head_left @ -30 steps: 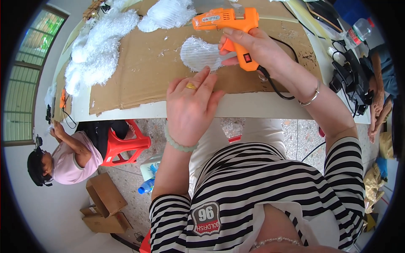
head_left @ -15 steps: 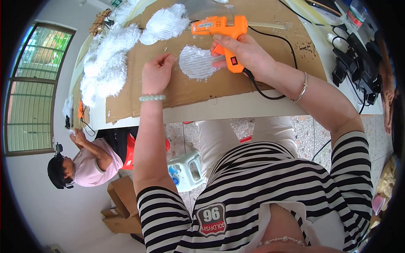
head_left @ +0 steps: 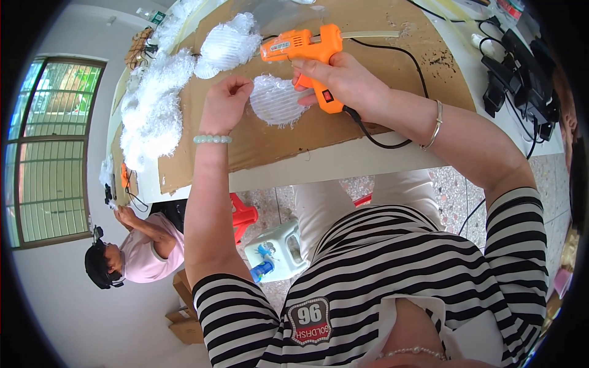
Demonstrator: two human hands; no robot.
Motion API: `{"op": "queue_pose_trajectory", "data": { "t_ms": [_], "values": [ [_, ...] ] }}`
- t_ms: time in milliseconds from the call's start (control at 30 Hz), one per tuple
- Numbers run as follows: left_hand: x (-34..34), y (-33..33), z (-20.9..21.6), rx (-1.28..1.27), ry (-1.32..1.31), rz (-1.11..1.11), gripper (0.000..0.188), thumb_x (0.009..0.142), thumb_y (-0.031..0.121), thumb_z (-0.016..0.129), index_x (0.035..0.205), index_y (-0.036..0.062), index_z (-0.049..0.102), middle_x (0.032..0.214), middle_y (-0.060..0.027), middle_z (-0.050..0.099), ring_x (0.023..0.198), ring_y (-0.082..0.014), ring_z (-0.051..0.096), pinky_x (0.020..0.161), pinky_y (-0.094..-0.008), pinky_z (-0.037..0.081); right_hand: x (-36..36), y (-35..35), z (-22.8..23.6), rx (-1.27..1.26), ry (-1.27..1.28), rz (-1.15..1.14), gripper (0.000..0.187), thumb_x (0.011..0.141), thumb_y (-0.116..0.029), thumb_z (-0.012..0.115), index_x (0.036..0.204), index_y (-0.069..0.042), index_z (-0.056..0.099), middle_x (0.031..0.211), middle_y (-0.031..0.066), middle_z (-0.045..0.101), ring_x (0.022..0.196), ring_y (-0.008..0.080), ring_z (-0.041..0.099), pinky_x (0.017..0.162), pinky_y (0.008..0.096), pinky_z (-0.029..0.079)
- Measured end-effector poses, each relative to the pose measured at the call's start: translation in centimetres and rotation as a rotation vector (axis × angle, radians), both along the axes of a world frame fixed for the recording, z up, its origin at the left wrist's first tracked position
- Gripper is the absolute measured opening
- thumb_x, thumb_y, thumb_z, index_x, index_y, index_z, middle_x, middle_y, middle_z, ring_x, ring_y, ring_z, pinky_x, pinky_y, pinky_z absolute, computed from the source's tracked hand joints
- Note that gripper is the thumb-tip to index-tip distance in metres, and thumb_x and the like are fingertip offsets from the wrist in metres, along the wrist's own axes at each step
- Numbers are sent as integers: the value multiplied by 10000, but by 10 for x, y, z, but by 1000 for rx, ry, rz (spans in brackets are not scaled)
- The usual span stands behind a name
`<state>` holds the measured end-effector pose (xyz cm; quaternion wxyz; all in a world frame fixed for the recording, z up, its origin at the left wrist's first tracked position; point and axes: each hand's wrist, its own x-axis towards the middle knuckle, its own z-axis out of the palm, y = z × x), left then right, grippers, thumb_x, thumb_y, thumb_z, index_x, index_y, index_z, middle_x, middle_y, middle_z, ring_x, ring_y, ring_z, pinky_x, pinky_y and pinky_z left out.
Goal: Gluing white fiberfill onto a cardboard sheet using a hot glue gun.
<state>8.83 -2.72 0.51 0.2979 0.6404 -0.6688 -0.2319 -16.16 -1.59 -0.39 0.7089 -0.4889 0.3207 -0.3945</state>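
Observation:
My right hand is wrapped around the grip of an orange hot glue gun, its nozzle pointing left. The gun's black cord hangs from the bottom of the handle. Just below the nozzle, a round, ribbed white piece with frayed edges lies flat on brown cardboard. My left hand is closed at the left edge of that piece, thumb and fingers pressed together. Whatever is in those fingers, if anything, cannot be made out.
Another frayed white ribbed piece lies farther back, beside a heap of fluffy white fringe on the left. Black devices with cables crowd the right side. Below the table stand a pale jug and a red stool. A person works at left.
The view has shifted slightly. My left hand has come closer to the round white piece, up to its edge. The glue gun stays in my right hand above the cardboard.

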Motion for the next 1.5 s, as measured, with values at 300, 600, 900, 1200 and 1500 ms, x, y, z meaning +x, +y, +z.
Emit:
{"op": "queue_pose_trajectory", "data": {
  "t_ms": [300,600,900,1200,1500],
  "values": [
    [-25,13,9,-14,151,-71,181,892,122,571,990,5,669,767,-23,650,687,-85,578,616,-249,461,0,3,3,-24,-12,-9,374,935,-367,538,1023,-5,568,948,52,573,887,126,589,789,302,552],
    [14,39,-3,-267,-376,-39,158,824,40,614,967,41,682,734,-96,627,662,-176,600,601,-287,475,1,2,2,-17,5,-8,400,933,-353,544,1101,10,538,996,57,564,936,129,579,809,309,555],
    [-6,46,-13,-330,-158,-86,98,758,10,677,856,14,676,758,-109,620,649,-214,598,597,-308,479,1,2,1,-28,-1,6,447,920,-360,566,1149,21,518,1034,70,562,956,136,579,803,308,558],
    [-19,42,-10,-402,-266,-136,77,726,7,685,797,23,661,736,-99,616,661,-256,579,620,-343,470,0,4,5,-40,28,18,444,928,-338,554,1201,10,519,1051,76,576,963,134,579,816,301,546],
    [-42,67,24,-612,-811,-429,77,758,8,635,828,36,647,726,-94,605,675,-296,575,692,-404,468,-1,2,3,-35,29,35,423,931,-335,545,1191,0,535,1020,65,587,945,125,577,798,295,540]
  ]
}}
